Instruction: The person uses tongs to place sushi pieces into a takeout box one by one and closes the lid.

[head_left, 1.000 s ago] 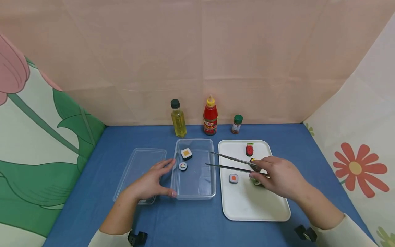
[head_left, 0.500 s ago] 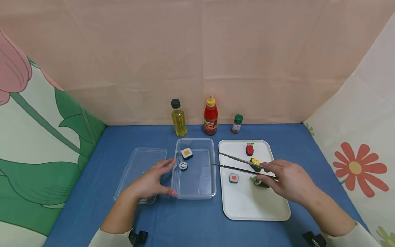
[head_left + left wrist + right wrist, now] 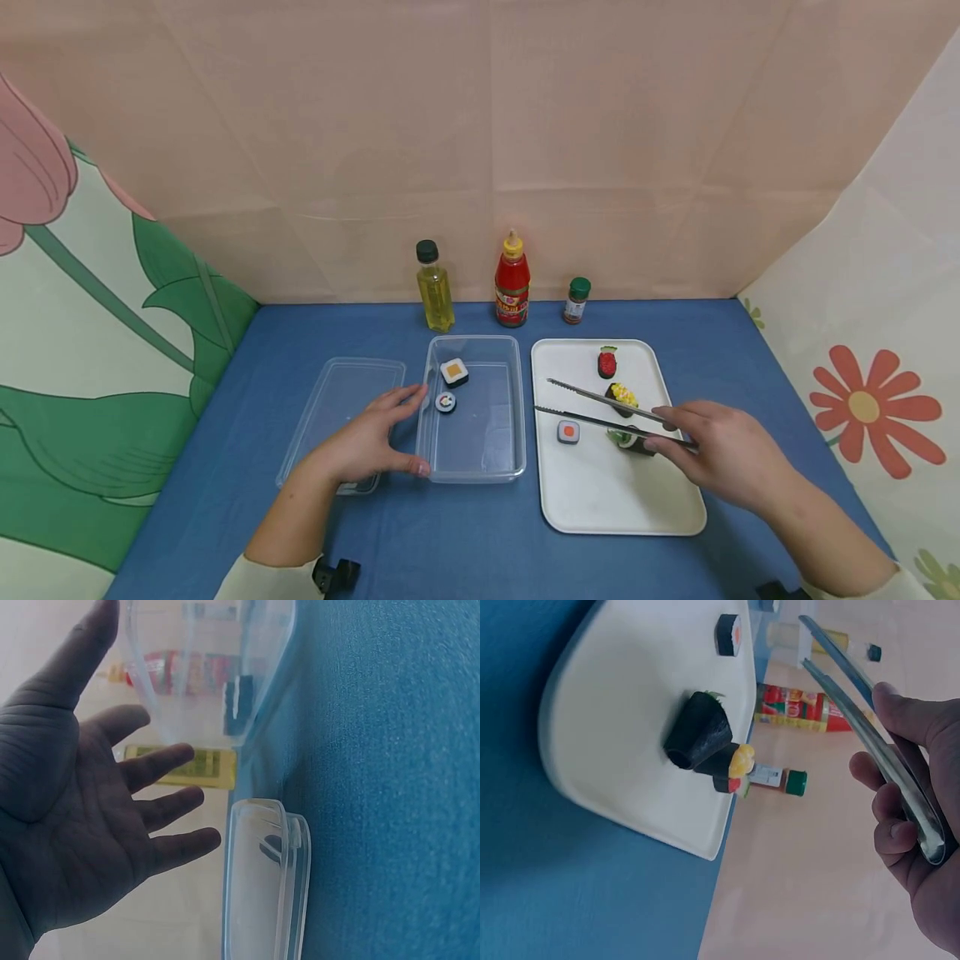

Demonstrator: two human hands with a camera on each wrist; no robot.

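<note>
Upright along the far edge of the blue table [image 3: 465, 550], toward twelve o'clock: an oil bottle [image 3: 436, 296], a red sauce bottle [image 3: 512, 287] and a green-capped jar [image 3: 577, 302], all well apart from both hands. Toward nine o'clock, a clear lid [image 3: 337, 400], partly hidden under the left hand [image 3: 375, 442]. Just beside the lid, at three o'clock from it, a clear box [image 3: 480, 454], with a yellow-centred square piece [image 3: 453, 373] and a small round roll [image 3: 446, 403] toward its ten o'clock corner. Farther toward three o'clock, a white tray [image 3: 592, 500], with a red-topped piece [image 3: 607, 363] at twelve, a yellow-topped piece [image 3: 626, 393] just nearer, an orange-centred roll [image 3: 567, 432] at nine and a dark wrapped roll [image 3: 637, 443] around the middle. Grasped in the right hand [image 3: 723, 454]: metal tongs [image 3: 868, 738], raised over the tray, tips parted, with nothing between. In the head view, one arm across the yellow-topped piece, the other across the dark wrapped roll. Long axis slanting from between three and four o'clock to between nine and ten, tips toward the clear box. Left hand empty, fingers spread beside the box's nine o'clock wall; impossible to tell whether touching.
</note>
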